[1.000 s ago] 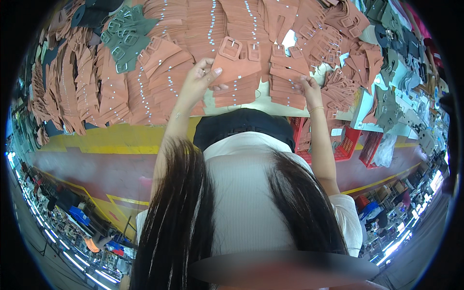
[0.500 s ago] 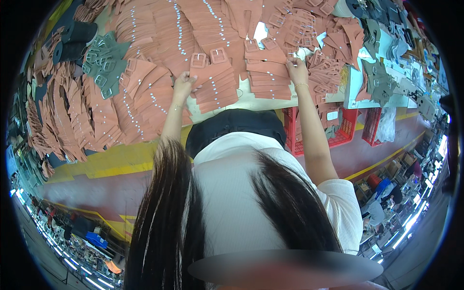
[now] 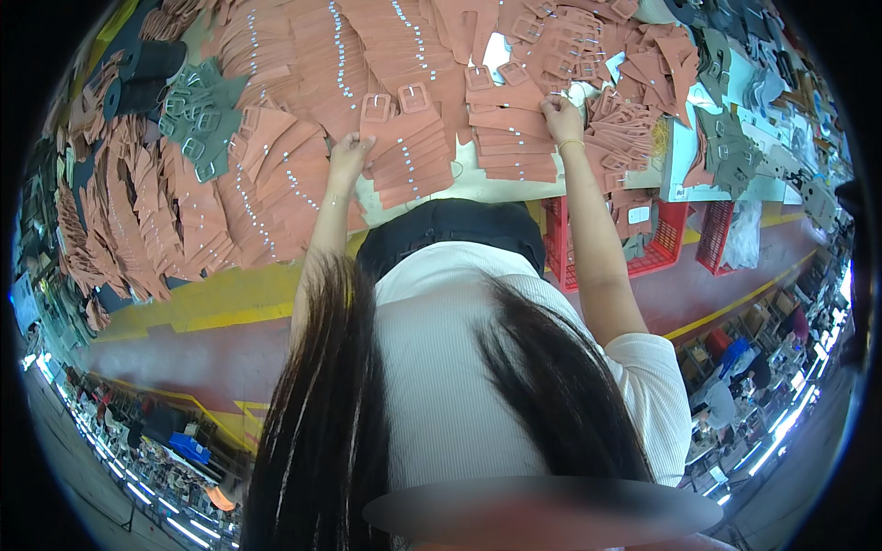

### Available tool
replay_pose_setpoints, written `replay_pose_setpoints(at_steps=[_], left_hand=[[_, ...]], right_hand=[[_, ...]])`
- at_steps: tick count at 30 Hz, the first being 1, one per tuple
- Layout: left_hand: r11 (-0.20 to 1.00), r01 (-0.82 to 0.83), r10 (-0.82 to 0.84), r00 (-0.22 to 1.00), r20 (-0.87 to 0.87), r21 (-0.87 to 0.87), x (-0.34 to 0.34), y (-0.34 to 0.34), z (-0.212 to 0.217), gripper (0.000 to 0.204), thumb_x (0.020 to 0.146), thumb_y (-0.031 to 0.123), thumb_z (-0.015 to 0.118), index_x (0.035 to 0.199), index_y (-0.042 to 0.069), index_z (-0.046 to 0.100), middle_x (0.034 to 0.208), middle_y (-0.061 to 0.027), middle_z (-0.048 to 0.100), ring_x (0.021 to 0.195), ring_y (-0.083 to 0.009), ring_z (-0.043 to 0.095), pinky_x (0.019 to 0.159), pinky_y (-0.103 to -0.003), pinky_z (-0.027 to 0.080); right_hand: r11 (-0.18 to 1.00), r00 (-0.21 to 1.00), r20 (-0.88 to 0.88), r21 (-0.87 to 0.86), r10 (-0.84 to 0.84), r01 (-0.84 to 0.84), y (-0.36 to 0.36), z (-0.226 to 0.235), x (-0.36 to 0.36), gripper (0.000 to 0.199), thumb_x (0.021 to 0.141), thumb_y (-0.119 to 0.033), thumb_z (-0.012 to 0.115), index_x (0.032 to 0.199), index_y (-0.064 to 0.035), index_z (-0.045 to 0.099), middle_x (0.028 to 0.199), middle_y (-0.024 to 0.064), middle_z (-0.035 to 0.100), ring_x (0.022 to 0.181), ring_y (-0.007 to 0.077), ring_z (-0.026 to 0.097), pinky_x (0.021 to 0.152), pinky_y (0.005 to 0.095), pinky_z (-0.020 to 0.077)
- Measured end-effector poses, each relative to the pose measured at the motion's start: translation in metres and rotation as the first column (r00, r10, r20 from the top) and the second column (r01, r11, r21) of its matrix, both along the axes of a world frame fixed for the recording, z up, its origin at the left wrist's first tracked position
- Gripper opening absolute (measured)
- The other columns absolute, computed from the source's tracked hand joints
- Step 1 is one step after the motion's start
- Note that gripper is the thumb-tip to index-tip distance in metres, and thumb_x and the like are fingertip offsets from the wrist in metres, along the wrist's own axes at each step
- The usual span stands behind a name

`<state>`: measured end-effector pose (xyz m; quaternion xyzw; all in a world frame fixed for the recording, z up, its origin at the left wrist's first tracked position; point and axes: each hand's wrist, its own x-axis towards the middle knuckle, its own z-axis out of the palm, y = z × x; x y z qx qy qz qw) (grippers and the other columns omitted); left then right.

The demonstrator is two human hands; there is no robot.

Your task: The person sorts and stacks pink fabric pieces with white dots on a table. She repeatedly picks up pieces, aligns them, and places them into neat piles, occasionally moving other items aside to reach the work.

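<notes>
Straps [image 3: 413, 156] seemingly under both hands [image 3: 347, 151].

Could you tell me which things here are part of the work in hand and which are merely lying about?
In hand:
left hand on the terracotta buckle straps
right hand on the strap stack

Lying about:
grey-green straps
red crate
white bag

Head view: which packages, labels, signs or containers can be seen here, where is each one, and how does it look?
Red plastic crate: under the table edge, right of the right hand; open lattice walls, with a small white label on the side.
Second red crate: further right, same lattice walls.
Clear plastic bag: hanging over the second crate, whitish and crumpled.
Blue bin: far lower left on the floor, small and boxy.
No screens can be made out.
</notes>
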<state>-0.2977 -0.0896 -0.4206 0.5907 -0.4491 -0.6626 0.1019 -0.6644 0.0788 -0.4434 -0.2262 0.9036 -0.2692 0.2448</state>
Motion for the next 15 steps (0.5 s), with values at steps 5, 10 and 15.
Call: replay_pose_setpoints(at_steps=[5,10,15], left_hand=[[0.998,0.036,-0.032,0.998,0.062,-0.053,-0.002,0.0,0.003,0.025,0.084,0.023,0.065,0.098,0.003,0.059,0.083,-0.0024,0.062,0.072,-0.0105,0.058,0.061,-0.025,0.047],[0.998,0.025,-0.02,0.996,0.091,-0.053,-0.001,0.001,0.001,0.025,0.082,0.023,0.067,0.095,0.003,0.06,0.077,-0.0011,0.061,0.067,-0.0091,0.056,0.058,-0.024,0.045],[0.996,0.088,-0.086,0.99,0.111,-0.012,0.011,0.007,-0.012,0.025,0.084,0.025,0.068,0.095,0.004,0.059,0.079,-0.001,0.061,0.068,-0.0077,0.056,0.06,-0.023,0.046]], right_hand=[[1.0,1.0,0.001,0.026,0.011,-0.011,-0.002,0.001,-0.001,0.038,0.076,-0.034,0.068,0.1,-0.0053,0.067,0.089,0.0117,0.07,0.085,0.0247,0.066,0.079,0.034,0.0501],[0.998,0.999,0.039,0.059,0.012,-0.014,-0.004,0.0,-0.001,0.048,0.074,-0.041,0.071,0.103,-0.0038,0.066,0.095,0.0126,0.069,0.089,0.0243,0.066,0.082,0.0332,0.0496],[1.0,0.996,0.085,0.023,-0.006,0.004,-0.002,-0.006,0.0,0.053,0.073,-0.041,0.071,0.108,-0.002,0.064,0.098,0.0138,0.069,0.092,0.0245,0.066,0.083,0.0335,0.0489]])
